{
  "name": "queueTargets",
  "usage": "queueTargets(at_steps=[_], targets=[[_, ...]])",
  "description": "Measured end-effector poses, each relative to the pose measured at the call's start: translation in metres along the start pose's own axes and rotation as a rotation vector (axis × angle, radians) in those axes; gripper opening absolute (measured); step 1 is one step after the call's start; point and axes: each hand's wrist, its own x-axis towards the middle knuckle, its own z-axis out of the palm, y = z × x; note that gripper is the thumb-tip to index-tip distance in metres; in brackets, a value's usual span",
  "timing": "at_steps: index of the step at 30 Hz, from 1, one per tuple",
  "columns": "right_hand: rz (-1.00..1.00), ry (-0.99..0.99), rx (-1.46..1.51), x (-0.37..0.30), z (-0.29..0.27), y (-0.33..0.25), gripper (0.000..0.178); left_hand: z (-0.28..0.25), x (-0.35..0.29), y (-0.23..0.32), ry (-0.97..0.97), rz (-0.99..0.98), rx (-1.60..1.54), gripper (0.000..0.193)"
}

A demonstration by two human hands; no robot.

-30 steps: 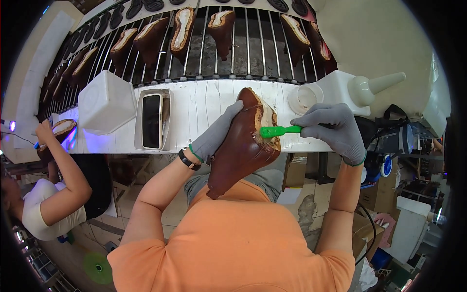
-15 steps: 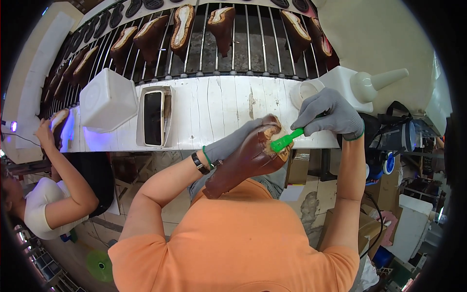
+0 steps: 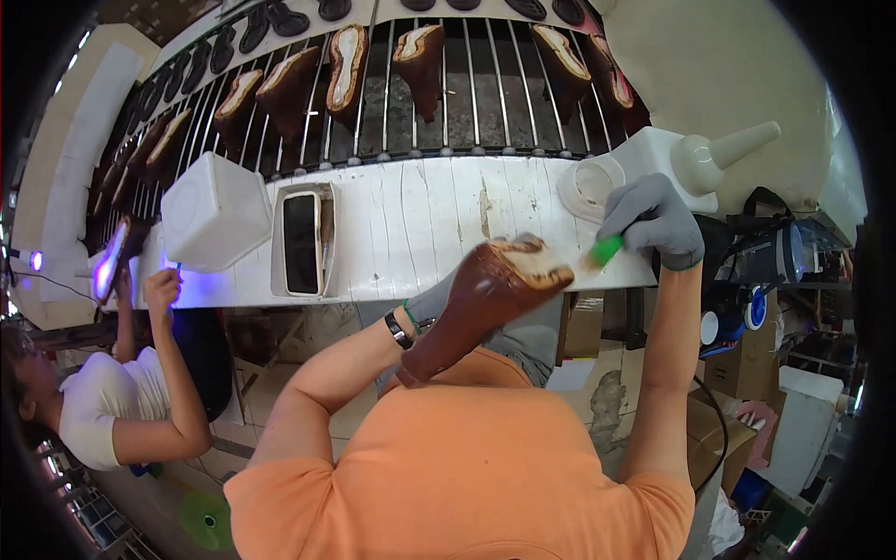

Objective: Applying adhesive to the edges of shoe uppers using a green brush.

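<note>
My left hand (image 3: pixel 437 301), in a grey glove, holds a brown leather boot upper (image 3: pixel 471 313) in front of my body. Its sole side faces up and away, showing a pale bottom with a tan rim; most of my fingers are hidden behind the leather. In my right hand (image 3: pixel 653 219), also gloved in grey, is a small green brush (image 3: pixel 607 250), blurred by motion. The brush is just right of the boot's sole end, apart from it. Near my right hand, a round white tub (image 3: pixel 571 189) stands on the white bench (image 3: pixel 411 233).
A white bottle with a long spout (image 3: pixel 705 163) stands behind my right hand. Toward the left are a white block-shaped container (image 3: pixel 213 210) and a tray holding a phone (image 3: pixel 301 245). Several boot uppers (image 3: pixel 347 75) rest on a metal roller rack (image 3: pixel 467 93). A co-worker (image 3: pixel 131 392) sits at the left.
The brush has left the boot's sole and moved right, toward the tub. The boot has turned slightly in my left hand. At the left, the co-worker's hands and boot have shifted.
</note>
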Motion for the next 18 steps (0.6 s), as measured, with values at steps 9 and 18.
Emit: queueTargets(at_steps=[9, 18], targets=[[0.232, 0.799, 0.043, 0.014, 0.119, 0.003, 0.040, 0.091, -0.033, -0.160, 0.648, -0.518, -1.157, 0.038], [0.102, 0.646, -0.325, 0.070, 0.158, -0.013, 0.073, 0.093, -0.055, -0.182, 0.634, -0.448, -1.369, 0.054]])
